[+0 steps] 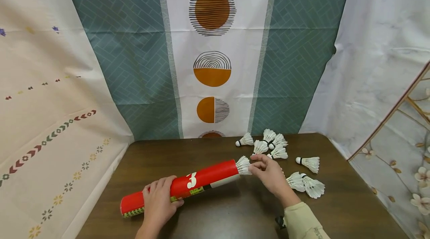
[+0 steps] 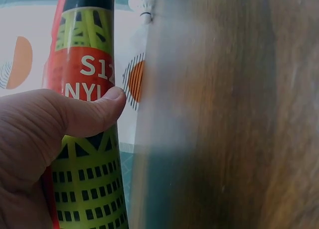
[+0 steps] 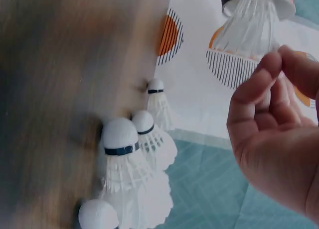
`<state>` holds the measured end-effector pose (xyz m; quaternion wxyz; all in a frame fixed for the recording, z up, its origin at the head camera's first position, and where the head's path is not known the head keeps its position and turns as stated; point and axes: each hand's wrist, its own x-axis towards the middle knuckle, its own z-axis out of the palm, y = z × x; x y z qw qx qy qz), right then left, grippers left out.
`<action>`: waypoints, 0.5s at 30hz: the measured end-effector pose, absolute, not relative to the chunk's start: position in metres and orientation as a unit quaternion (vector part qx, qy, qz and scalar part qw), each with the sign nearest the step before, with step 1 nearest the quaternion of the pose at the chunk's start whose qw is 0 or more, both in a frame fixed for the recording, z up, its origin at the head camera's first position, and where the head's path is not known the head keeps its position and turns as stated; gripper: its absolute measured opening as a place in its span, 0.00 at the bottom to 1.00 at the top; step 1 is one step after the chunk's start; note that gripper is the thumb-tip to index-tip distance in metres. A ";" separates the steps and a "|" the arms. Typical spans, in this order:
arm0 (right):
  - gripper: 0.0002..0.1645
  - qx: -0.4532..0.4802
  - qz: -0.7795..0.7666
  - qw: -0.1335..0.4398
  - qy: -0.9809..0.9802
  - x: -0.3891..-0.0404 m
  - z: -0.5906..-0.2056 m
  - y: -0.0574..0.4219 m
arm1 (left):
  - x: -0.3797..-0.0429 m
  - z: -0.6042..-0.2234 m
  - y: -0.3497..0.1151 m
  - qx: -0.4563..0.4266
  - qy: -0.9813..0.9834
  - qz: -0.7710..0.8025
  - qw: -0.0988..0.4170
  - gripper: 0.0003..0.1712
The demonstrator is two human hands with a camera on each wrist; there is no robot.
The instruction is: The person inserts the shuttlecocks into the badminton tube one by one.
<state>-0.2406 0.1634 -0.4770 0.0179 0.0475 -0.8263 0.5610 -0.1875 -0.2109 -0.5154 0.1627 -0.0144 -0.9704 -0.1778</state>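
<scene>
A red shuttlecock tube point(image 1: 208, 175) lies tilted across the middle of the table, its mouth toward the right. My left hand point(image 1: 159, 198) grips its lower part, and the left wrist view shows the thumb point(image 2: 94, 112) across the printed side. Out of the tube's mouth sticks the white skirt of a shuttlecock point(image 1: 243, 165); its cork end is hidden inside. At the rim of that skirt, my right hand point(image 1: 268, 175) pinches with thumb and forefinger, as the right wrist view also shows.
Several loose white shuttlecocks point(image 1: 278, 152) lie in a group at the back right. One more shuttlecock point(image 1: 309, 163) and an overlapping pair point(image 1: 314, 186) lie further right. A small dark object point(image 1: 280, 222) is partly behind the right sleeve. Patterned cloths hang behind the table point(image 1: 228, 209).
</scene>
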 end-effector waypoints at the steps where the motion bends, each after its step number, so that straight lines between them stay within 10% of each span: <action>1: 0.24 0.062 0.566 0.011 -0.822 -0.240 -0.478 0.161 | -0.187 -0.515 -0.210 -0.018 -0.970 -0.177 0.166 0.49; 15: 0.32 0.118 0.606 -0.015 -0.787 -0.230 -0.487 0.148 | -0.185 -0.514 -0.201 -0.010 -0.966 -0.193 0.171 0.49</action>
